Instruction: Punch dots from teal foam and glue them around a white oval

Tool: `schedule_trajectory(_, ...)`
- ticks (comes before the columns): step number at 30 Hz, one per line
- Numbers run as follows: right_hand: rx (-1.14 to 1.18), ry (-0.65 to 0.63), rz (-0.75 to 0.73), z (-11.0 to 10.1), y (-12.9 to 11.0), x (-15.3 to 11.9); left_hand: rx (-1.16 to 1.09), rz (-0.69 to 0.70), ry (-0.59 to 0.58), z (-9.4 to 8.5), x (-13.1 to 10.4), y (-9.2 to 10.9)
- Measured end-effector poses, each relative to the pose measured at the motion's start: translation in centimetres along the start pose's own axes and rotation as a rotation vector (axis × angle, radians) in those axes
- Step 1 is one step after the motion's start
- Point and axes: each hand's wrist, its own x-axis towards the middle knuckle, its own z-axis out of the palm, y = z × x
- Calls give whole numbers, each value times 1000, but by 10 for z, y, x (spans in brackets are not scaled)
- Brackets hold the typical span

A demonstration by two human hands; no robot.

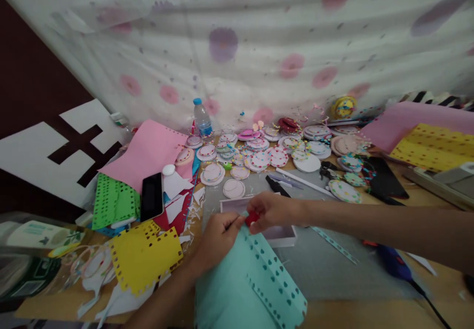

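Observation:
My left hand (217, 237) pinches the top edge of a teal foam sheet (244, 284) with rows of punched heart holes. A small red punch (252, 217) sits in my right hand (272, 210), pressed against that same edge. Both hands meet just in front of a shallow white box (281, 235) on a grey mat (326, 265). My right forearm reaches in from the right side.
Several decorated round paper discs (259, 154) fill the back of the table by a water bottle (202, 118). Pink (148, 149), green (113, 203) and yellow (142, 260) punched sheets and a black phone (151, 196) lie left. More pink and yellow sheets (433, 146) lie right.

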Motion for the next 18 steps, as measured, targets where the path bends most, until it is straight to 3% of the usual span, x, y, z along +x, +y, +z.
schedule_trajectory(5,-4,13,21,0,-1,0,36,0,-11,-2,1,2)
schedule_trajectory(10,-20,46,-10,-2,4,2,56,-44,-78,-17,9,11)
schedule_trajectory(13,-17,12,-30,-4,5,2,-50,-74,-160,-24,16,19)
schedule_trajectory(16,-34,1,-48,-5,2,3,-86,-21,-270,-24,22,25)
schedule_trajectory(18,-46,24,-38,-5,0,3,-83,-7,-275,-22,24,27)
